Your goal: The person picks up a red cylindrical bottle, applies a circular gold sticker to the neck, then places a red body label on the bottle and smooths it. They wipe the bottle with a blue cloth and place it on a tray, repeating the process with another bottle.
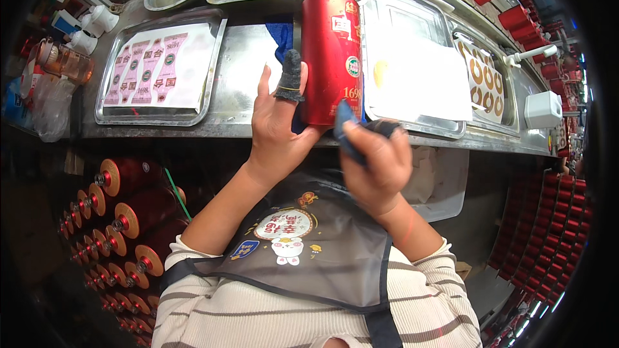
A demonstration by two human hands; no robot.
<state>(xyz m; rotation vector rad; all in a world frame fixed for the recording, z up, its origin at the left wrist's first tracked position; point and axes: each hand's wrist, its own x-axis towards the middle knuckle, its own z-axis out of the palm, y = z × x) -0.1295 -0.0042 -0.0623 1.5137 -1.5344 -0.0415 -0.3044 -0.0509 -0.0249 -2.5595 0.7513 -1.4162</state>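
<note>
A red bottle (331, 58) with white and gold print lies with its neck away from me, its base near the front of the workbench. My left hand (277, 116) rests against the bottle's left side and base, its fingers stretched and spread, one wearing a black finger cot. My right hand (377, 161) is closed round a flat blue-grey piece like a scraper (349, 130), whose tip meets the bottle's lower right side. A black cot also covers a right-hand finger. Blue cloth (281, 38) shows beside the bottle; most of what supports it is hidden.
At left a metal tray (209, 90) carries pink printed label sheets. A tray with a white sheet (419, 84) lies at right, beyond it ring-shaped gold stickers (483, 77). A white jug (543, 110) stands far right. Racked red bottles (129, 177) flank me below the bench.
</note>
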